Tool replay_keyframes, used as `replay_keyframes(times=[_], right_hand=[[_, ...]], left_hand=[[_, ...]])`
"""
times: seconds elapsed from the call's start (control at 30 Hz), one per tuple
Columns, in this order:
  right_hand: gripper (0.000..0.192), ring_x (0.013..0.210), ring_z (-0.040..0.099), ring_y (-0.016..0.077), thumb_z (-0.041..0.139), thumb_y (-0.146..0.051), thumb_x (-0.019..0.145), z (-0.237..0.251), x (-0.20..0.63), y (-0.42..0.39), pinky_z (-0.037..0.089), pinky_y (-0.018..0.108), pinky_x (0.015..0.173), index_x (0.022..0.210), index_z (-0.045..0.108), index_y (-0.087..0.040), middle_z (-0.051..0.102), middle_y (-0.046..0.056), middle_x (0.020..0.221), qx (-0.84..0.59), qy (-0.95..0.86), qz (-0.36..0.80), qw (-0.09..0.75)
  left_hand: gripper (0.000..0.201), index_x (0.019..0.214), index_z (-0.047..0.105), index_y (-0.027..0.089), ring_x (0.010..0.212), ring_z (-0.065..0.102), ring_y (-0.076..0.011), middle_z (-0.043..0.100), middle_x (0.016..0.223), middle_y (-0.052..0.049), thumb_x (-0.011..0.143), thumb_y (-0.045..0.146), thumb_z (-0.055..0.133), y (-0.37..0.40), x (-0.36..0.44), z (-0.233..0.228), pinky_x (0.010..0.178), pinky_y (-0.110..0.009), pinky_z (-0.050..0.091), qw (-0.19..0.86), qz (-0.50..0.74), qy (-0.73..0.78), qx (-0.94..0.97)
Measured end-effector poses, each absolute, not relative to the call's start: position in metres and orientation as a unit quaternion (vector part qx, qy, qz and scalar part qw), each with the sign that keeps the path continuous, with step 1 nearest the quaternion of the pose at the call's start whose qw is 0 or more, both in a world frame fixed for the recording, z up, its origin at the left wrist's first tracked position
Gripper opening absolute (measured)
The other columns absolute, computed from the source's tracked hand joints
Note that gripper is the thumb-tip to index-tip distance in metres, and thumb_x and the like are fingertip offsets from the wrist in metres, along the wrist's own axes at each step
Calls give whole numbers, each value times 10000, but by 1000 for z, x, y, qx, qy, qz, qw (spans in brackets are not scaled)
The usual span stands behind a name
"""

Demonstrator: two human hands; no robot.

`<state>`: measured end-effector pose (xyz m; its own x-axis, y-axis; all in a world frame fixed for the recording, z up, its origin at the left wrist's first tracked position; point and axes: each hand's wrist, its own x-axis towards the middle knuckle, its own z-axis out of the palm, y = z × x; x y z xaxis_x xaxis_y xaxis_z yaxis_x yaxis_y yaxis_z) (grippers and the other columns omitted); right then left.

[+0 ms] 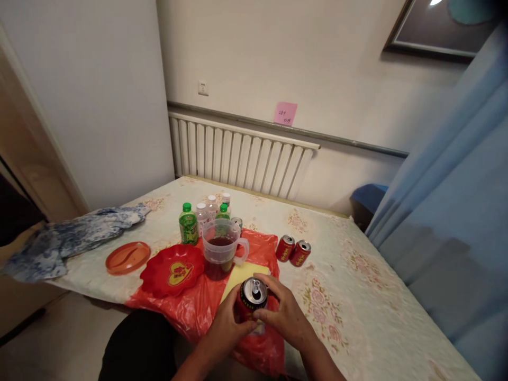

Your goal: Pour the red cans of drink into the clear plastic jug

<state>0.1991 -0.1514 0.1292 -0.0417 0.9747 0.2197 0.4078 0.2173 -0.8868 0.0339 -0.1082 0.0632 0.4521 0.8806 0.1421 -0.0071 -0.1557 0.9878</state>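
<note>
An opened red drink can (pixel 254 296) with a dark band round its top is held between both hands, over the near part of the red plastic bag (pixel 190 312). My left hand (pixel 228 320) wraps its left side. Around the right side curl the fingers and thumb of my right hand (pixel 283 312). Just beyond lies a yellow sheet (pixel 243 275), partly covered by the can and hands. A clear plastic jug (pixel 222 246) with dark liquid and a handle on its right stands farther back. Left of it sits a red scalloped plate (pixel 154 270) with a yellow heart design.
Two red cans (pixel 286 248) stand to the right of the jug. Behind it are green-capped bottles (pixel 188 225), white-capped bottles (pixel 202 214) and another can (pixel 237 222). An orange lid (pixel 127 257) and a blue-patterned cloth (pixel 87 233) lie left. A blue curtain (pixel 448 211) hangs right.
</note>
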Motion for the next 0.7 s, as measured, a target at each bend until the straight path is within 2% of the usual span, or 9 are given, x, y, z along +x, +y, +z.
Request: replay_keyframes(times=[0.33, 0.7], right_hand=[[444, 1104, 608, 253, 756, -182, 694, 131, 196, -153, 461, 382, 991, 1128, 685, -250, 681, 50, 1158, -498, -664, 317, 458], [455, 1105, 608, 249, 781, -166, 667, 129, 194, -153, 445, 364, 996, 1106, 702, -257, 686, 38, 1150, -493, -653, 336, 466]], left_hand=[[755, 1313, 510, 193, 1225, 555, -305, 627, 1293, -91, 606, 219, 776, -111, 31, 68, 1064, -425, 431, 564, 400, 333, 641], [733, 1297, 525, 216, 1232, 548, -305, 628, 1289, -76, 609, 199, 778, -113, 28, 69, 1070, -433, 423, 587, 402, 320, 626]])
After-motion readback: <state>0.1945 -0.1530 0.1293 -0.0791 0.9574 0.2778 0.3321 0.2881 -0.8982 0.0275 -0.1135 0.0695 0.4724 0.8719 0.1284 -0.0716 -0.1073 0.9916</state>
